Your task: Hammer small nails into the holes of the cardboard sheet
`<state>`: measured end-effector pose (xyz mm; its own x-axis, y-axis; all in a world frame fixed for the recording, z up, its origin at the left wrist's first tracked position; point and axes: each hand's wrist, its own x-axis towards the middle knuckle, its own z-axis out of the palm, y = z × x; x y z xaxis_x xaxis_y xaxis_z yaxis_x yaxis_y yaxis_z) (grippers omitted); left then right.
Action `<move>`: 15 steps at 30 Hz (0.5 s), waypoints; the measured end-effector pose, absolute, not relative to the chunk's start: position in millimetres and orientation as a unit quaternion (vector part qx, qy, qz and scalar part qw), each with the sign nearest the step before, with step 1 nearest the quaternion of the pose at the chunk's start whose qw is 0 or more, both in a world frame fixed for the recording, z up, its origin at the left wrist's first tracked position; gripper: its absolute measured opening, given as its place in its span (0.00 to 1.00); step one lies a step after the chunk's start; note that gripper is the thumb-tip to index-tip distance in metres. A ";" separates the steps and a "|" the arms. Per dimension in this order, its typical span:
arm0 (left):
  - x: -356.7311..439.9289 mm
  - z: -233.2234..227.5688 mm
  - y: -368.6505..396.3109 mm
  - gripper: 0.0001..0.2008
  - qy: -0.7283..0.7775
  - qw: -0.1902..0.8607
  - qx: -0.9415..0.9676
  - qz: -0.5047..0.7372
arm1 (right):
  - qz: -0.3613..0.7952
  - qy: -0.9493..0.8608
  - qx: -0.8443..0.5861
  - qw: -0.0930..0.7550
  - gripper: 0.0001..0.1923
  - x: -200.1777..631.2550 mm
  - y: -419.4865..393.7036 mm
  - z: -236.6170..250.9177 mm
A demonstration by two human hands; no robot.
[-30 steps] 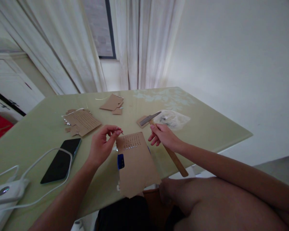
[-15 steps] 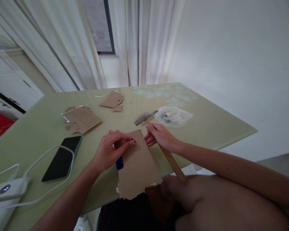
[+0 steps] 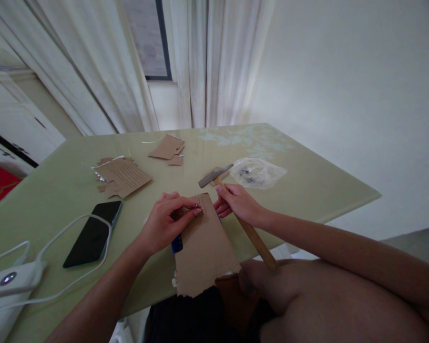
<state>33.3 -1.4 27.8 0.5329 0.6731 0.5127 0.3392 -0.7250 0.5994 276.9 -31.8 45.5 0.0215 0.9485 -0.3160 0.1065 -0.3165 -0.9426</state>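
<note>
My right hand (image 3: 238, 202) is closed around the wooden handle of a hammer (image 3: 252, 233), near its grey metal head. The hammer head hovers past the far right corner of a brown cardboard piece (image 3: 205, 252). Rows of small dark dots mark the far end of this cardboard, and its near edge is torn. Over those dots, my left hand (image 3: 168, 219) pinches a small nail (image 3: 196, 206) between thumb and forefinger; only its shiny tip shows. Something blue (image 3: 177, 244) sticks out under the cardboard's left side.
Torn cardboard with lines of dots (image 3: 125, 176) and smaller scraps (image 3: 167, 147) lie farther back on the table (image 3: 307, 181). A clear plastic bag (image 3: 259, 171) holds small dark items. At left are a phone (image 3: 91, 236), a white cable (image 3: 67, 286) and a power strip (image 3: 16, 281).
The hammer head has shifted very slightly left. Both hands keep their grips, and the cardboard stays in place.
</note>
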 end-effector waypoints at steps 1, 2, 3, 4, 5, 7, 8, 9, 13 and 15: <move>33.0 27.1 -1.3 0.06 0.295 0.216 0.849 0.381 | 0.545 -0.438 -0.602 0.386 0.20 276.6 -31.8 45.5; 32.6 26.3 -1.1 0.06 0.291 0.212 0.851 0.382 | 0.546 -0.438 -0.602 0.385 0.20 276.4 -31.7 45.6; 32.3 25.6 -1.1 0.06 0.289 0.208 0.853 0.381 | 0.546 -0.437 -0.602 0.385 0.21 276.2 -31.5 45.5; 32.0 25.1 -1.2 0.06 0.288 0.205 0.854 0.381 | 0.547 -0.437 -0.602 0.384 0.20 276.1 -31.2 45.3; 31.8 24.7 -1.3 0.06 0.288 0.204 0.856 0.379 | 0.548 -0.436 -0.602 0.384 0.20 276.0 -30.9 45.0; 31.4 24.3 -1.6 0.06 0.288 0.205 0.857 0.374 | 0.550 -0.437 -0.601 0.383 0.20 276.0 -30.3 44.0; 31.3 24.2 -1.8 0.06 0.289 0.205 0.858 0.373 | 0.550 -0.437 -0.600 0.383 0.20 276.1 -30.0 43.4; 31.2 24.3 -2.0 0.06 0.289 0.204 0.858 0.372 | 0.550 -0.438 -0.599 0.384 0.20 276.3 -29.8 42.9; 32.0 25.3 -2.2 0.05 0.288 0.199 0.860 0.372 | 0.551 -0.441 -0.595 0.384 0.19 277.4 -29.2 42.1; 33.0 26.2 -2.1 0.04 0.283 0.197 0.862 0.373 | 0.552 -0.443 -0.594 0.383 0.19 277.9 -29.2 42.6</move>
<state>33.0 -2.1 26.2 0.5618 0.6344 0.5310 0.3414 -0.7624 0.5497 277.9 -29.2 42.6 -0.0022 0.9487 -0.3161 0.1034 -0.3142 -0.9437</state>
